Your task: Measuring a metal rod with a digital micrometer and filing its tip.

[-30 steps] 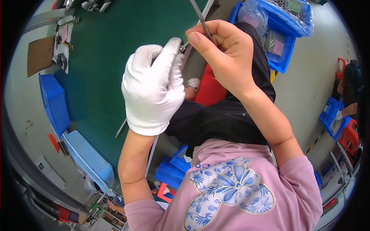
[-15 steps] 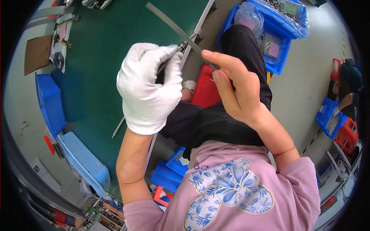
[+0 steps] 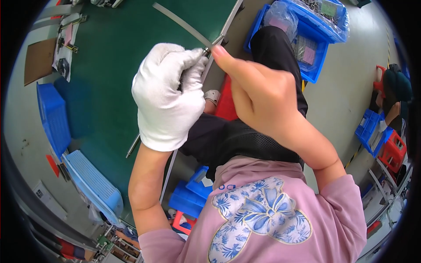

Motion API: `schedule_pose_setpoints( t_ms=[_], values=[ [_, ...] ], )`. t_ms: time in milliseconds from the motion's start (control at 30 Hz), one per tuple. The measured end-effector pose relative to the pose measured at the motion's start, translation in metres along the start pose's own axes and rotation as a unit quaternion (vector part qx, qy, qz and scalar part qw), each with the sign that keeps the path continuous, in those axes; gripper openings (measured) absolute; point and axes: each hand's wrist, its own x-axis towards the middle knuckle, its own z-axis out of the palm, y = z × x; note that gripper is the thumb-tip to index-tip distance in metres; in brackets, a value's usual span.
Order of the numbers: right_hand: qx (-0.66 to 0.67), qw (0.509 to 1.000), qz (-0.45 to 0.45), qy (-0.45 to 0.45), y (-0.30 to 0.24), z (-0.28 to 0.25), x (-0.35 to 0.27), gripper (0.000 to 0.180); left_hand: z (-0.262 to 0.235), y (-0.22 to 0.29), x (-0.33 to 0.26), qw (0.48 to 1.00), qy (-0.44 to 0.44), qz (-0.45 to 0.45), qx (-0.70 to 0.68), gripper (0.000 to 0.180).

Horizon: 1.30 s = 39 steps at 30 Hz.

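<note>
Above the green table (image 3: pixel 109 87), gloved left hand (image 3: pixel 169 98) and bare right hand (image 3: pixel 258 94) grips pinching a thin metal strip (image 3: pixel 182 25), blue bins (image 3: pixel 315 39) beyond.

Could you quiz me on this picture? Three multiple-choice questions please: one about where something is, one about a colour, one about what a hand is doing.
1. Where is the thin metal strip?
A. Above the green table, running up and away from the two hands
B. On the floor by the red stool
C. Inside the blue bin

2. What colour is the glove on the left hand?
A. Black
B. White
C. Yellow

3. What is the right hand doing?
A. Lying flat on the lap
B. Holding a blue bin
C. Raised, fingertips pinched at the near end of the strip

Answers: 1 A, the strip slants over the green table from the fingertips. 2 B, the glove is plainly white. 3 C, the bare fingertips meet the gloved ones at the strip's end.
</note>
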Motion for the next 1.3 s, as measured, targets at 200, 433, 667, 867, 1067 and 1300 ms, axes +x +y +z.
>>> schedule_pose_setpoints(
  t_ms=[200,433,667,867,1067,1300],
  values=[
    [-0.051,0.998,-0.020,0.013,-0.001,-0.005,0.007,0.048,0.001,0.004,0.001,1.000,-0.017,0.002,-0.019,0.017],
    [-0.036,0.999,-0.022,-0.009,0.007,-0.038,-0.052,0.050,-0.002,0.003,-0.002,1.000,0.000,-0.018,0.004,0.018],
    [-0.019,0.999,0.029,0.024,0.035,-0.036,0.013,0.033,0.005,0.005,-0.001,1.000,0.003,-0.020,0.016,0.018],
    [-0.027,0.980,0.096,-0.174,0.011,-0.037,0.091,0.025,0.007,0.007,-0.002,0.998,-0.004,0.007,0.069,0.016],
    [-0.076,0.987,-0.133,-0.044,0.030,-0.020,0.116,0.011,0.002,0.012,-0.009,0.983,-0.021,0.045,0.176,0.019],
    [0.099,0.994,-0.027,-0.032,0.006,-0.033,0.042,0.018,-0.028,0.035,-0.026,0.997,-0.063,-0.016,-0.035,0.019]
  ],
)
